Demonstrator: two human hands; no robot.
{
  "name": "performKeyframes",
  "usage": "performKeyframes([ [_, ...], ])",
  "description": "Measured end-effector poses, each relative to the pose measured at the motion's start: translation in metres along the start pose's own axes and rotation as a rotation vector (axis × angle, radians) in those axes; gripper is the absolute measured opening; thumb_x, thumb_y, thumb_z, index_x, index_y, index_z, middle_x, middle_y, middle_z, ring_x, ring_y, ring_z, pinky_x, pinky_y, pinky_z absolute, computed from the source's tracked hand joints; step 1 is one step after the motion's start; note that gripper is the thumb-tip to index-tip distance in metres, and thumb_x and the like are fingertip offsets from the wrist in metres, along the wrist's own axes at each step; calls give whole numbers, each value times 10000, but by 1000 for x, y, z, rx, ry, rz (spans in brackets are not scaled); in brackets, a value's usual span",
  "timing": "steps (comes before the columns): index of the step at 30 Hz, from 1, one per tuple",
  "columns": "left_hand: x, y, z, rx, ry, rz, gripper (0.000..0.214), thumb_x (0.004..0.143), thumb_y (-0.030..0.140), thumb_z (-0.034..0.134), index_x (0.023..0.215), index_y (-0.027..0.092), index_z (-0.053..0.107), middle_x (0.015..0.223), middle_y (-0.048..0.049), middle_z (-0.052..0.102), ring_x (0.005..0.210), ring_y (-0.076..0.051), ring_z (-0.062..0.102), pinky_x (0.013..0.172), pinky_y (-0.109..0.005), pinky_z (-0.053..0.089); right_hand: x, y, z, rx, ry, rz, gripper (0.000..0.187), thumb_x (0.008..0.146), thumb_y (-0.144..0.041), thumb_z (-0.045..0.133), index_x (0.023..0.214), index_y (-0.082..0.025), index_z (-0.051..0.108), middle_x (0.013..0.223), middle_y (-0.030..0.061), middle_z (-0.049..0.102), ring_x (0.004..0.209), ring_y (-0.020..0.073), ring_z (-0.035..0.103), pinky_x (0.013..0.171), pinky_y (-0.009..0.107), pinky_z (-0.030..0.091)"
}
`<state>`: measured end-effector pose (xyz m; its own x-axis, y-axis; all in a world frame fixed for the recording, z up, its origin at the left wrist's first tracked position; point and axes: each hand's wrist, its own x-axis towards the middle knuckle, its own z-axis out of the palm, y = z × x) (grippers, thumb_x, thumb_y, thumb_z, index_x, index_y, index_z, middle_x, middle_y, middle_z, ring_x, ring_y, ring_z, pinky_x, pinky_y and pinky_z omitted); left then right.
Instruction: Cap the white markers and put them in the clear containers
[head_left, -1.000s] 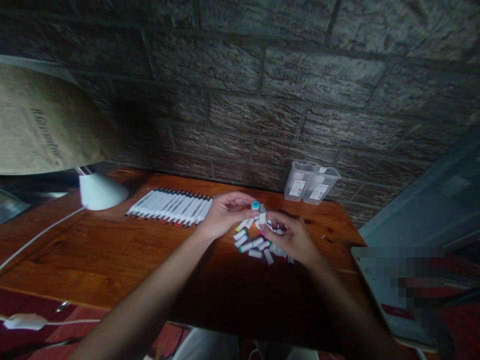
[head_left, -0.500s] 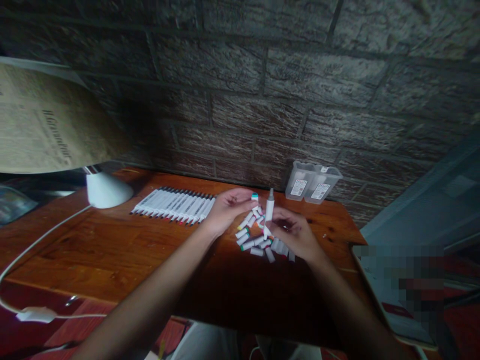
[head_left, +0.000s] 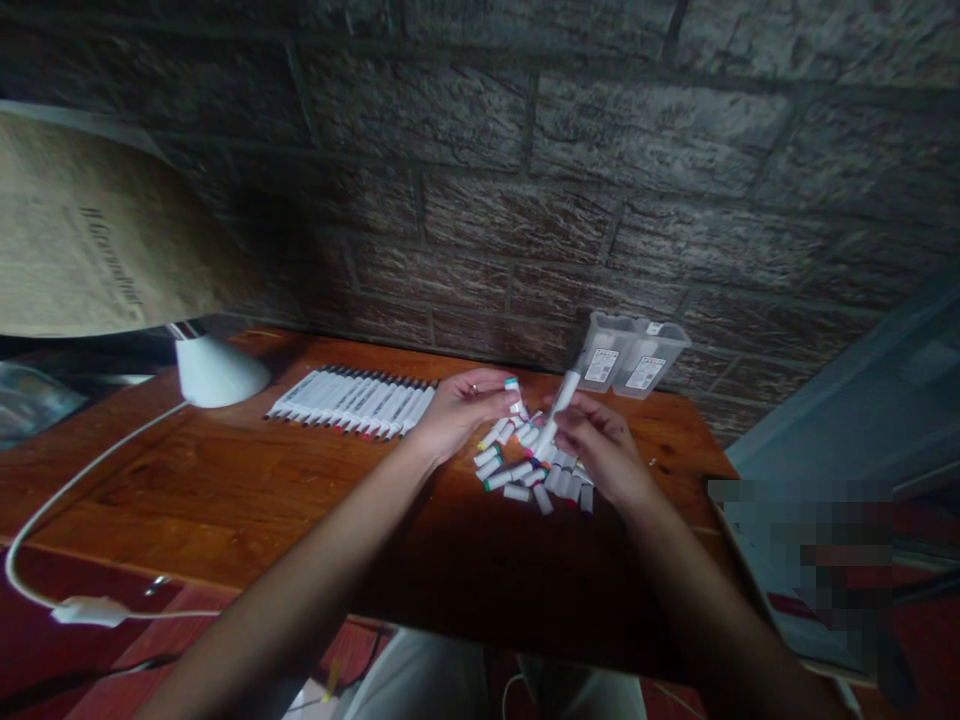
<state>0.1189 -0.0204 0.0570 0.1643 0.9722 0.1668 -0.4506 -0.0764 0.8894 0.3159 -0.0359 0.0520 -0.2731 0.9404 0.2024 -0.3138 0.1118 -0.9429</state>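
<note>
My left hand [head_left: 466, 408] is closed on a small white marker cap [head_left: 514, 392] with a teal end, pinched between thumb and fingers. In my right hand [head_left: 604, 450] is a white marker [head_left: 556, 412], tilted with its upper end leaning right. A small gap separates the cap from the marker. Beneath both hands lies a loose heap of white caps [head_left: 517, 475] with coloured ends, several partly hidden by my right fingers. Left of my left hand, a row of white uncapped markers [head_left: 349, 402] lies side by side, their dark tips pointing to the wall.
Two joined clear plastic holders [head_left: 634, 358] with labels stand against the stone-pattern wall [head_left: 480, 200]. A lamp with a white base [head_left: 223, 372] and paper-like shade [head_left: 97, 235] stands on the left of the wooden table [head_left: 187, 480]. Its cord [head_left: 34, 500] hangs over the front edge.
The marker in my right hand has turned from nearly upright to a rightward tilt; its grey tip no longer shows at the top. My left hand keeps the teal-ended cap.
</note>
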Motion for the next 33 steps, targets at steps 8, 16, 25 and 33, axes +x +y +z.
performKeyframes([
  [8,-5,-4,5,304,-245,-102,322,586,188,886,877,131,764,883,-62,781,771,-150,715,806,-288,560,5,-4,-4,146,120,-59,98,734,-275,791,747,-201,727,602,-45,544,527,52,402,475,184,273],
  [16,-5,-4,5,310,-274,-86,294,596,169,879,865,146,761,870,-49,783,751,-140,719,774,-273,576,5,-4,-4,112,134,-32,107,730,-289,792,740,-202,730,581,-47,517,520,59,387,482,207,271],
  [25,-10,-2,4,205,-319,-88,262,610,139,878,855,158,786,831,-45,778,711,-120,717,709,-197,574,6,-9,-5,328,138,147,203,679,-284,800,845,-182,742,618,-55,505,525,53,375,480,195,319],
  [33,1,0,6,-167,60,-116,217,719,133,808,921,136,731,801,-17,755,752,-127,743,736,-183,596,4,-12,-6,402,152,86,212,669,-218,792,867,-227,716,667,-58,548,573,60,439,474,181,308],
])
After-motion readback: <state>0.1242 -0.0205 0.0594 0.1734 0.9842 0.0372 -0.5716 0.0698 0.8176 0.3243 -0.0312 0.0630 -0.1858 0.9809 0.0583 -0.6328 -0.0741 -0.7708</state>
